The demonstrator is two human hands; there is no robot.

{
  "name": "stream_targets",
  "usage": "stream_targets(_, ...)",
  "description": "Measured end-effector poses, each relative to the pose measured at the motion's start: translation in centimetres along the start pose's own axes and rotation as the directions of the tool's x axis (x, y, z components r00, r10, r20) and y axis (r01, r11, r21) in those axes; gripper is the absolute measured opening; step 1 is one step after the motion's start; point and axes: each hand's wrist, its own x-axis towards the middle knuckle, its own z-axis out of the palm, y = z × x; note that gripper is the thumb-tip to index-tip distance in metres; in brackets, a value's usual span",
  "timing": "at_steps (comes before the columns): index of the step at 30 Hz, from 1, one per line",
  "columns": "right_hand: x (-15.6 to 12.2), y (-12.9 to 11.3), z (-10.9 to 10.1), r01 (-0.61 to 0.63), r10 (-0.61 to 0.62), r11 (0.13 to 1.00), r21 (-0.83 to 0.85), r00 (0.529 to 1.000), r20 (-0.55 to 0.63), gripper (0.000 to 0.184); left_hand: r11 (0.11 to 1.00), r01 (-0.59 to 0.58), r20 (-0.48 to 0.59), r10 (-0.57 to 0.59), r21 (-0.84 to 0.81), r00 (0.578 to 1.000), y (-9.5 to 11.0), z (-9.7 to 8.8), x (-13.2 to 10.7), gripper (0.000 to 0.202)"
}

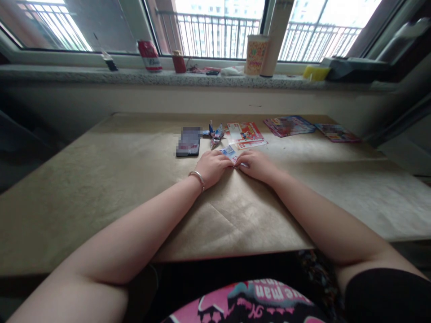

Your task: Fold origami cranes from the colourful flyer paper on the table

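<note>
Beige and wide, the table spread below a stone windowsill, where a patterned cup and a red can stood, contents hidden. On the table, the left hand and right hand pinched a small printed paper between them.

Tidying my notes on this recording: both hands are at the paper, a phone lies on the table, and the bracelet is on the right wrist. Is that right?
Not quite: the bracelet is on the wrist of the left hand, not the right hand, as the head view shows. Both hands are at the paper, and a phone lies on the table.
</note>
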Motion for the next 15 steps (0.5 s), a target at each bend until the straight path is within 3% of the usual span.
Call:
stream_targets(6, -0.2, -1.1, -0.4, 0.004, 0.0, 0.996, -0.085, 0.999, 0.046, 0.017, 0.997, -0.046, 0.094, 0.04, 0.063, 0.995, 0.3, -1.1, -0.2, 0.031)
stream_targets(11, -0.4, -1.0, -0.7, 0.005, 0.002, 0.996, -0.094, 0.998, 0.07, 0.017, 0.976, 0.092, 0.185, -0.129, 0.196, 0.974, 0.4, -2.9, -0.9, 0.032)
stream_targets(15, -0.4, -0.7, -0.7, 0.004, 0.003, 0.996, -0.085, 0.996, 0.084, 0.016, 0.919, 0.235, 0.278, -0.327, 0.318, 0.903, 0.2, -4.7, -1.2, 0.034)
